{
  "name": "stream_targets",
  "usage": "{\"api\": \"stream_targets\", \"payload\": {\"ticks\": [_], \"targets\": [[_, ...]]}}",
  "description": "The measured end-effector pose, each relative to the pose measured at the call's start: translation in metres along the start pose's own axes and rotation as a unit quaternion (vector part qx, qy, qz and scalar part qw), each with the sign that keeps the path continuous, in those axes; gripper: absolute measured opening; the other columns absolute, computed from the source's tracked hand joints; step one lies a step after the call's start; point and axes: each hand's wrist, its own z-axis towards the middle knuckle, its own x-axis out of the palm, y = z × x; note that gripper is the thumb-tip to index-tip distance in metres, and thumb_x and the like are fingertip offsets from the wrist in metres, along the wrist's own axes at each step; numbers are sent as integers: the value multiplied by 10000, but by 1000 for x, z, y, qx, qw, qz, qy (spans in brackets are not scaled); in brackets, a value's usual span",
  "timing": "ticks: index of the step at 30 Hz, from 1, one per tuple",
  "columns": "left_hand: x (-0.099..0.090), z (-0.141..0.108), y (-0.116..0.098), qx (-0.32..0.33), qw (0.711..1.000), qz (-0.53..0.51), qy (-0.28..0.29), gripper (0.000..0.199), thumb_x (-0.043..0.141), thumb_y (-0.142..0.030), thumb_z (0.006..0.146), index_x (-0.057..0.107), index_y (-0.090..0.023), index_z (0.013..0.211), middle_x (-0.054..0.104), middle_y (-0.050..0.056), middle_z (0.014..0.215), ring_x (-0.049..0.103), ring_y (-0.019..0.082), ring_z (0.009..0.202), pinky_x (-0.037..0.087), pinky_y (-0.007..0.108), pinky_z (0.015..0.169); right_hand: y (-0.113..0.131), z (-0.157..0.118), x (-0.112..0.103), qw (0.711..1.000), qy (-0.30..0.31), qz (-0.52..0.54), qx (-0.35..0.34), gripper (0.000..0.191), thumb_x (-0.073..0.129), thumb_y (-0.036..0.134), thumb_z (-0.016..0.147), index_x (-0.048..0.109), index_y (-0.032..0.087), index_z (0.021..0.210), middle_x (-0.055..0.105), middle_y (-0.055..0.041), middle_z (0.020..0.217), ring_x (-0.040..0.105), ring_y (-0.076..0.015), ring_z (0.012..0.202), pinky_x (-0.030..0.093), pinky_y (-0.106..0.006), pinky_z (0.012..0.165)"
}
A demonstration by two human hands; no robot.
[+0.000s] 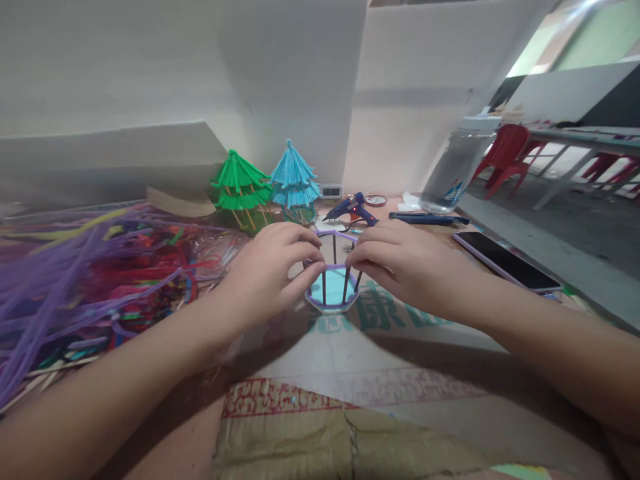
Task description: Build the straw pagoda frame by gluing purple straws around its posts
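A small open frame stands upright on the printed cardboard, with a light blue base, dark posts and purple trim round its base and top. My left hand is at its left side, fingertips closed on the upper rim near a post. On the right side, my right hand pinches the rim by another post. The fingers cover parts of the rim on both sides.
Behind stand a green tiered model and a blue one, beside a glue gun. Purple and red pipe cleaners pile up at left. A dark blue tool, a phone and a bottle lie or stand at right.
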Motion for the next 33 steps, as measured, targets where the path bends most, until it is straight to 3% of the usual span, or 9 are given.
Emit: {"api": "stream_targets", "payload": {"ticks": [33], "targets": [[-1,0,1,9,1000,10,1,203,539,-306,989,710,-201,956,713,79,1168,624,250,1140,462,460,1025,3,1,-1,1000,17,3,14,191,523,185,1000,695,167,919,718,-71,862,609,-207,840,443,-342,804]]}}
